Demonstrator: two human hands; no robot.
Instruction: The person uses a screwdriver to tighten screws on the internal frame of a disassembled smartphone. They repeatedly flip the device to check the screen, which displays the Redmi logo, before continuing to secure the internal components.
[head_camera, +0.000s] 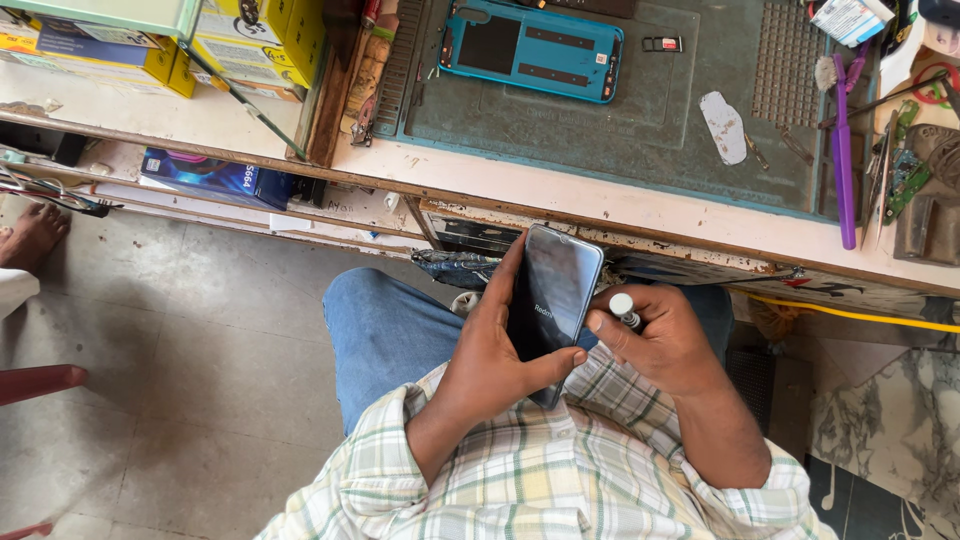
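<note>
My left hand (492, 352) grips a dark smartphone (553, 290) with its glossy screen facing up, held over my lap in front of the workbench edge. The thumb lies across the phone's lower edge. My right hand (660, 335) is closed around a small white-tipped tool (624, 309), its tip right beside the phone's right side. On the bench above lies an opened teal phone body (530, 48) on a dark green work mat (650, 110), with a small SIM tray (663, 44) to its right.
A purple brush (845, 150), tweezers and small tools sit at the bench's right end. Yellow boxes (250, 35) stack at the left; a blue box (215, 177) lies on a lower shelf. Another person's bare foot (32, 235) rests on the grey floor at left. A yellow cable (860, 315) runs under the bench.
</note>
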